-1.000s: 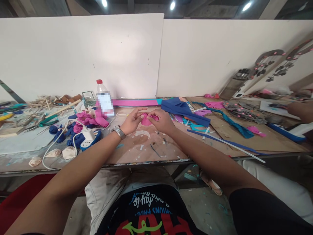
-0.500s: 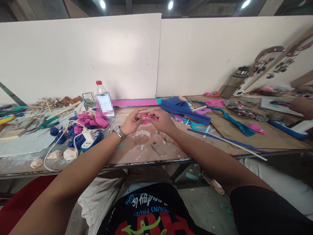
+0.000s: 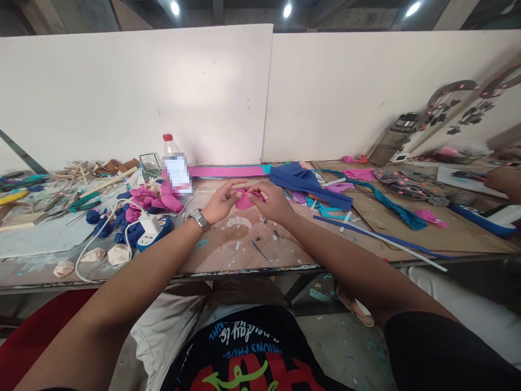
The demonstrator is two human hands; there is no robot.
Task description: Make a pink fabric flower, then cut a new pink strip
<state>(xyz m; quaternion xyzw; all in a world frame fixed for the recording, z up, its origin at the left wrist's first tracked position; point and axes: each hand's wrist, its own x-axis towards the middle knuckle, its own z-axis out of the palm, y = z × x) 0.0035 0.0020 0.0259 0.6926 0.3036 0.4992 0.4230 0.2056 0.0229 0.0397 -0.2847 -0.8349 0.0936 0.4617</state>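
Count recorded: wearer's left hand (image 3: 220,205), one; right hand (image 3: 275,205), one; co-worker's hand (image 3: 504,180), one. Held pink cloth (image 3: 245,203), one. Cream fabric rosettes (image 3: 119,254), three. Red-capped bottle (image 3: 171,147), one. Wristwatch (image 3: 199,220), one. White plug (image 3: 150,224), one. Lit ceiling lights (image 3: 287,10), three. Blue bundles (image 3: 93,216) (heaped, overlapping): number not determinable.

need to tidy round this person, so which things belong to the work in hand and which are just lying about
Seems part of the work:
pink material, pinched by left hand and right hand
pink bundles, perhaps, as the colour matches

Seems just lying about:
green-handled tool
wooden sticks
red-capped bottle
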